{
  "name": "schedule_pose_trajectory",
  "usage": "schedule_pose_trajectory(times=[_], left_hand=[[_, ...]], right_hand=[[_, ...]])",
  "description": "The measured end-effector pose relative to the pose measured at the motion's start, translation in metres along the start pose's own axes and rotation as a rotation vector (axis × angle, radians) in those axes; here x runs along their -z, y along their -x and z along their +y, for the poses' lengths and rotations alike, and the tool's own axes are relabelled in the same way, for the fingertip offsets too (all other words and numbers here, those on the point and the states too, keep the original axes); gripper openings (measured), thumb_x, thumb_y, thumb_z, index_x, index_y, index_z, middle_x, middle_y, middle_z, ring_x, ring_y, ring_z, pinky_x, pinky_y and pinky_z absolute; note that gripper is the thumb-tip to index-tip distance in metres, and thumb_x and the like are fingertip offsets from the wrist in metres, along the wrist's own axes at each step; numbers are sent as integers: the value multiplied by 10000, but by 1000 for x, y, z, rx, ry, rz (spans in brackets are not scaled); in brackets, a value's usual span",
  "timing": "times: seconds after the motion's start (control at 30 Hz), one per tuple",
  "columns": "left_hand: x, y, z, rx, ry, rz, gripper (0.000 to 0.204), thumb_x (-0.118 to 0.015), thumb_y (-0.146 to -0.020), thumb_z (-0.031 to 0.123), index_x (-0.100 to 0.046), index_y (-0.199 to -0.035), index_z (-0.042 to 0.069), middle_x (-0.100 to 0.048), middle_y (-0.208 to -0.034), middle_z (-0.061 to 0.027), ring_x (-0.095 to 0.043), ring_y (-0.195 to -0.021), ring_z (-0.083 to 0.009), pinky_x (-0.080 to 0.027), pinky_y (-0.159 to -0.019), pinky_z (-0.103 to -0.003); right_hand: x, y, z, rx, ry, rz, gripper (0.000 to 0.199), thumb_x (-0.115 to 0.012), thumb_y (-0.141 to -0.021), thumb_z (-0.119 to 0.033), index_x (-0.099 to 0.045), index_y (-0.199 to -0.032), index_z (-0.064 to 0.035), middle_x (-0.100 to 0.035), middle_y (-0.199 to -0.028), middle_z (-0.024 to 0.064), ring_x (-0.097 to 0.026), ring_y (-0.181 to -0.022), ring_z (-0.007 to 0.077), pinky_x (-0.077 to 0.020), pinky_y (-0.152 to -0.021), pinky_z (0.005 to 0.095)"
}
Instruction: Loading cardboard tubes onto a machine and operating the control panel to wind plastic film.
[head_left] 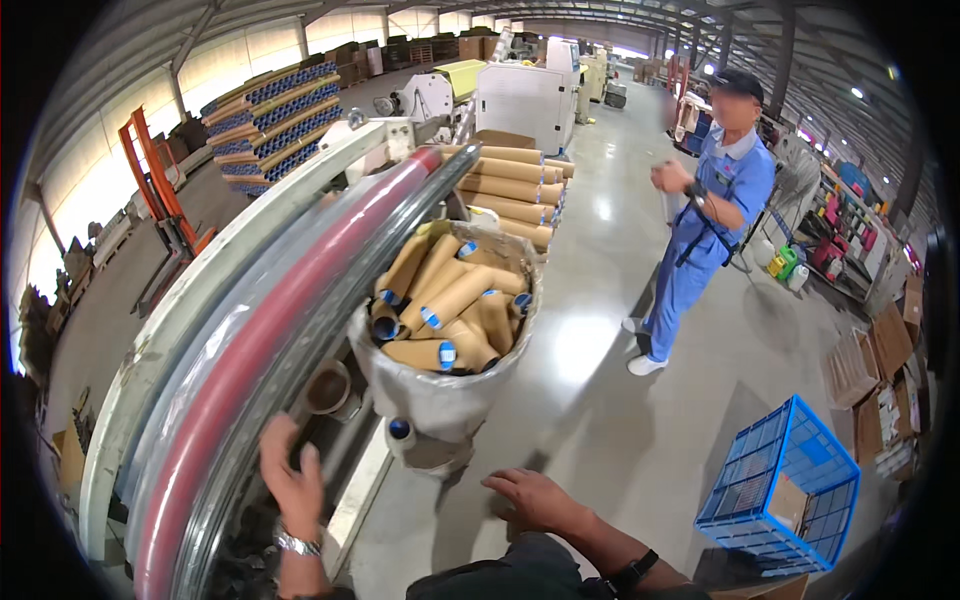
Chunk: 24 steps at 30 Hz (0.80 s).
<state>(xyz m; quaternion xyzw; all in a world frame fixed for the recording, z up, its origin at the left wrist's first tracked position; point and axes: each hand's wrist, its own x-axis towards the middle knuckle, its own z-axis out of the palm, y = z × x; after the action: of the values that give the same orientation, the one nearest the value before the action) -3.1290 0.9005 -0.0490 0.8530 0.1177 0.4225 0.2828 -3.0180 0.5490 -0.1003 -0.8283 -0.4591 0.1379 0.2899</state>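
Observation:
My left hand [290, 478], with a metal watch on the wrist, is raised beside a long dark grey roller [300, 290]. Its thumb stands away from the fingers and it holds nothing; whether it touches the roller I cannot tell. Left of that roller runs a long red roll [290, 270] under shiny clear film. My right hand [535, 498] hovers over the floor in front of my body, fingers stretched out and holding nothing. Ahead, between the hands, a large whitish sack [430, 400] is heaped with short cardboard tubes [455, 290]. A brown cup-like container [328, 390] sits beneath the rollers.
A person in blue workwear [705, 200] stands at the right, arms bent in front. A blue plastic crate [770, 490] rests on the floor at lower right. Long cardboard tubes [510, 190] lie stacked behind the sack. An orange lifting truck [155, 190] stands far left.

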Motion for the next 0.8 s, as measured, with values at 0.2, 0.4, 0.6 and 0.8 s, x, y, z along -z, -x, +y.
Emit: schedule_pose_trajectory(times=[0.2,0.4,0.6,0.8], left_hand=[[-77,-126,-18,98,-473,90,431,-691,-826,73,-581,-1239,19,-594,-1271,-185,-546,-1204,-361,-406,-1040,-468],[-132,-141,-42,129,-856,176,341,-639,-922,233,-620,-1184,15,-661,-1121,-179,-597,-1049,-388,-462,-894,-466],[-148,-152,-81,416,-933,388,342,-574,-990,287,-659,-1125,-16,-691,-1057,-195,-642,-950,-376,-480,-836,-469],[-183,-174,-66,598,-1001,502,389,-562,-1006,272,-629,-1216,-49,-672,-1166,-208,-627,-1088,-334,-459,-955,-410]], right_hand=[[97,-11,103,12,4,-40,489,-691,-871,-247,-556,-1305,-67,-604,-1237,143,-581,-1124,357,-482,-955,435],[166,-69,207,-45,-68,-24,492,-684,-870,-232,-549,-1315,-73,-595,-1257,147,-579,-1130,356,-487,-955,429],[228,-190,332,22,-28,-44,512,-701,-850,-232,-547,-1317,-87,-592,-1260,156,-577,-1132,365,-490,-951,428],[318,-319,445,60,41,-69,559,-747,-804,-198,-545,-1308,-64,-578,-1293,192,-556,-1171,393,-465,-1002,452]])
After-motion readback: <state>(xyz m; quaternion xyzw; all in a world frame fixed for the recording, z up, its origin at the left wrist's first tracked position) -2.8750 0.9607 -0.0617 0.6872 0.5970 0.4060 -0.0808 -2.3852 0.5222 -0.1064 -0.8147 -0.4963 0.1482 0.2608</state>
